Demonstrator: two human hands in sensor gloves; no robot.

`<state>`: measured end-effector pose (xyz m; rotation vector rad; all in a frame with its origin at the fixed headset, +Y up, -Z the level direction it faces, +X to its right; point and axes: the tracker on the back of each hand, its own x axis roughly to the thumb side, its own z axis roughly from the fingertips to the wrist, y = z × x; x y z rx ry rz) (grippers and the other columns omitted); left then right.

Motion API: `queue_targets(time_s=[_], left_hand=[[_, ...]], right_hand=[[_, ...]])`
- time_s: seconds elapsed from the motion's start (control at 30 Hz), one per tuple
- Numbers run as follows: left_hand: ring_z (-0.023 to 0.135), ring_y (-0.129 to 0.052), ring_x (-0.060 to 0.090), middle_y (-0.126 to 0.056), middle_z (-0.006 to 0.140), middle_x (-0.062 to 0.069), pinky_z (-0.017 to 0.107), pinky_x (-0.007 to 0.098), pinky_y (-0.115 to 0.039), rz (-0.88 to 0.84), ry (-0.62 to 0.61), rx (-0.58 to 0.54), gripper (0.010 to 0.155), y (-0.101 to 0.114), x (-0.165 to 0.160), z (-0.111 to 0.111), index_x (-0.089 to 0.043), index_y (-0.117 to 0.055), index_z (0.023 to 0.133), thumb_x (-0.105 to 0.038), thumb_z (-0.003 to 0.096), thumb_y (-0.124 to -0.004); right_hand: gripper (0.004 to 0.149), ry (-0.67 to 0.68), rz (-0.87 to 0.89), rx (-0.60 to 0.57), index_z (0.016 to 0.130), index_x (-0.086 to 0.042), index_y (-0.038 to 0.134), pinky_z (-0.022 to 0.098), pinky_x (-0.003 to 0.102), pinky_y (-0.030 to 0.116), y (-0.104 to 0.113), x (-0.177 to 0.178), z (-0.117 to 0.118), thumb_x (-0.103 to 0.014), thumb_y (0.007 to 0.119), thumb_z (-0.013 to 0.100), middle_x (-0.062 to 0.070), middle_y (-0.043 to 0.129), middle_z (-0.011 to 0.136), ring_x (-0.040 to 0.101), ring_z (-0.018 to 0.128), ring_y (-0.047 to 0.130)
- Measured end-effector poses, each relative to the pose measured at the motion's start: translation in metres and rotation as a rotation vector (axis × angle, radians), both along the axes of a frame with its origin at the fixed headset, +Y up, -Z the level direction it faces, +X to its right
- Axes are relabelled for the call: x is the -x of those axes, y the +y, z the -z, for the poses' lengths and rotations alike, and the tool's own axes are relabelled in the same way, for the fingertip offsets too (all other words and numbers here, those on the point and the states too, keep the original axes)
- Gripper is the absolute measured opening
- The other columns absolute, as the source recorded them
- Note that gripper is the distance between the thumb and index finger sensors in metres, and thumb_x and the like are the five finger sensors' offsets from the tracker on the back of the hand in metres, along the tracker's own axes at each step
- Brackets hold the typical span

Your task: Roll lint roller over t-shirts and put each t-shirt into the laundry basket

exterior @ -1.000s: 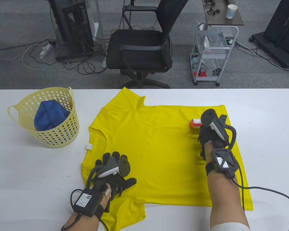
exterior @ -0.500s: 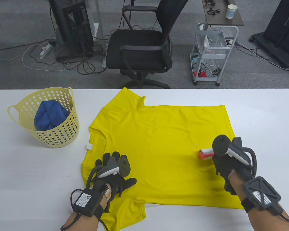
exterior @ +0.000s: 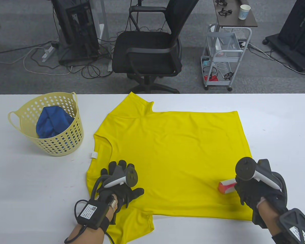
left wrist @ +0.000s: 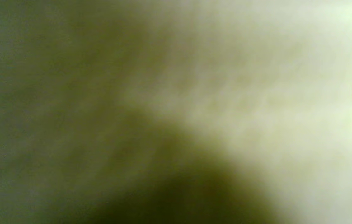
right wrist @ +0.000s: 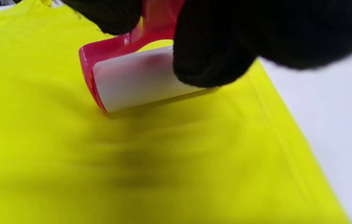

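Observation:
A yellow t-shirt (exterior: pixel 172 152) lies spread flat across the middle of the white table (exterior: pixel 28 190). My right hand (exterior: pixel 254 195) grips a red lint roller (exterior: pixel 226 186) near the shirt's front right corner. In the right wrist view the roller's white drum (right wrist: pixel 132 81) rests on the yellow t-shirt (right wrist: pixel 101 161), with my gloved fingers (right wrist: pixel 213 56) curled round the red handle. My left hand (exterior: pixel 122 183) lies flat, fingers spread, pressing the shirt near its front left sleeve. The left wrist view is only a yellowish blur.
A pale yellow laundry basket (exterior: pixel 63 146) stands at the table's left with a blue garment (exterior: pixel 52 122) inside. Beyond the far edge are a black office chair (exterior: pixel 150 50) and a small wheeled cart (exterior: pixel 223 56). Bare table shows right of the shirt.
My right hand has drawn the lint roller toward me down the shirt's right side, from near the far hem to the front right corner. The left hand has stayed put.

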<state>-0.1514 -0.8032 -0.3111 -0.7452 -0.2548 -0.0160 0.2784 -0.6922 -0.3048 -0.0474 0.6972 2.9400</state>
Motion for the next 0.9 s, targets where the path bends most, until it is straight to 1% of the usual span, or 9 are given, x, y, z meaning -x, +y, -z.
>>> queue_targets(time_s=[0.13, 0.23, 0.33, 0.47, 0.57, 0.67, 0.8, 0.9], left_hand=[[0.086, 0.025, 0.059, 0.032, 0.096, 0.019, 0.053, 0.082, -0.002, -0.001, 0.0, 0.002, 0.101, 0.001, 0.001, 0.0, -0.023, 0.026, 0.087, -0.078, 0.0332, -0.039], [0.086, 0.025, 0.059, 0.032, 0.096, 0.019, 0.053, 0.082, -0.002, -0.001, 0.0, 0.002, 0.101, 0.001, 0.0, 0.0, -0.023, 0.026, 0.087, -0.078, 0.0332, -0.039], [0.086, 0.025, 0.059, 0.032, 0.096, 0.019, 0.053, 0.082, -0.002, 0.0, 0.0, 0.002, 0.101, 0.001, 0.0, 0.0, -0.023, 0.026, 0.087, -0.078, 0.0332, -0.039], [0.086, 0.025, 0.059, 0.033, 0.095, 0.019, 0.053, 0.082, -0.001, -0.001, 0.0, 0.003, 0.101, 0.001, 0.0, -0.001, -0.023, 0.026, 0.086, -0.078, 0.0332, -0.039], [0.086, 0.025, 0.059, 0.032, 0.096, 0.019, 0.053, 0.082, -0.001, -0.002, 0.0, 0.005, 0.101, 0.001, 0.0, -0.001, -0.023, 0.026, 0.086, -0.078, 0.0331, -0.039], [0.086, 0.025, 0.059, 0.032, 0.095, 0.019, 0.053, 0.082, -0.001, -0.004, 0.0, 0.005, 0.101, 0.0, -0.001, -0.001, -0.023, 0.026, 0.086, -0.078, 0.0332, -0.039], [0.086, 0.025, 0.059, 0.032, 0.095, 0.019, 0.052, 0.082, -0.001, -0.004, -0.001, 0.006, 0.101, 0.0, -0.001, -0.001, -0.023, 0.026, 0.086, -0.078, 0.0334, -0.039], [0.086, 0.025, 0.059, 0.032, 0.095, 0.019, 0.052, 0.082, -0.001, -0.005, -0.001, 0.006, 0.101, 0.0, -0.001, -0.001, -0.023, 0.026, 0.086, -0.078, 0.0334, -0.039]], right_hand=[[0.053, -0.054, 0.037, -0.096, 0.099, -0.011, 0.054, 0.017, 0.03, 0.091, -0.007, 0.017, 0.052, -0.035, 0.066, 0.053, 0.026, 0.066, 0.082, 0.024, 0.037, 0.095], [0.053, -0.122, 0.049, -0.163, 0.098, -0.012, 0.054, 0.017, 0.03, 0.091, -0.013, 0.031, 0.092, -0.035, 0.067, 0.052, 0.025, 0.066, 0.082, 0.025, 0.036, 0.095], [0.053, -0.193, 0.052, -0.183, 0.098, -0.012, 0.053, 0.018, 0.031, 0.091, -0.015, 0.042, 0.12, -0.035, 0.066, 0.052, 0.025, 0.065, 0.082, 0.026, 0.037, 0.095], [0.053, -0.244, 0.032, -0.192, 0.099, -0.013, 0.053, 0.019, 0.032, 0.091, -0.016, 0.049, 0.141, -0.035, 0.066, 0.052, 0.025, 0.065, 0.083, 0.026, 0.038, 0.095], [0.054, -0.263, 0.05, -0.221, 0.099, -0.012, 0.053, 0.019, 0.032, 0.091, -0.019, 0.05, 0.144, -0.035, 0.066, 0.052, 0.025, 0.065, 0.083, 0.026, 0.038, 0.094], [0.055, -0.225, 0.049, -0.211, 0.099, -0.012, 0.052, 0.018, 0.031, 0.091, -0.02, 0.046, 0.138, -0.035, 0.066, 0.052, 0.025, 0.065, 0.082, 0.025, 0.038, 0.094], [0.055, -0.172, 0.068, -0.156, 0.099, -0.011, 0.052, 0.018, 0.031, 0.091, -0.016, 0.037, 0.121, -0.035, 0.066, 0.052, 0.025, 0.065, 0.082, 0.025, 0.037, 0.095], [0.055, -0.121, 0.064, -0.095, 0.099, -0.011, 0.052, 0.018, 0.031, 0.091, -0.011, 0.029, 0.097, -0.035, 0.066, 0.052, 0.026, 0.065, 0.082, 0.025, 0.038, 0.095]])
